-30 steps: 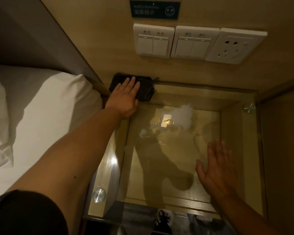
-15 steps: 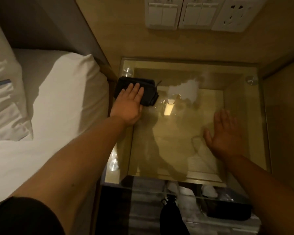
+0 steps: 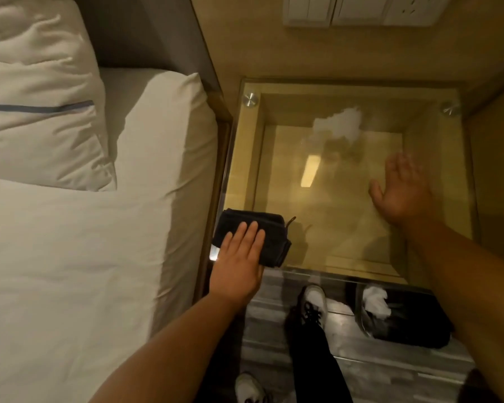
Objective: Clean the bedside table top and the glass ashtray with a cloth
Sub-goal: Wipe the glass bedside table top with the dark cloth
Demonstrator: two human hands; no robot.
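The bedside table's glass top [image 3: 346, 234] lies over a light wood frame with round metal studs at its far corners. A folded black cloth [image 3: 274, 228] rests on the near-left corner of the glass. My left hand [image 3: 239, 257] presses flat on the cloth, fingers together. My right hand [image 3: 402, 193] is spread open, palm down, on the right part of the glass and holds nothing. Hazy patches and reflections show on the glass. No ashtray is in view.
A bed with a white sheet [image 3: 85, 257] and a pillow [image 3: 35, 112] runs along the table's left side. Wall switches [image 3: 361, 10] sit above the table, and a wood panel [image 3: 495, 170] closes its right side. On the floor stand a black bin [image 3: 413, 327] and my shoes [image 3: 313, 303].
My left hand has slid the cloth from the far-left corner down the left edge to the near-left corner. The right hand has stayed on the right side of the glass.
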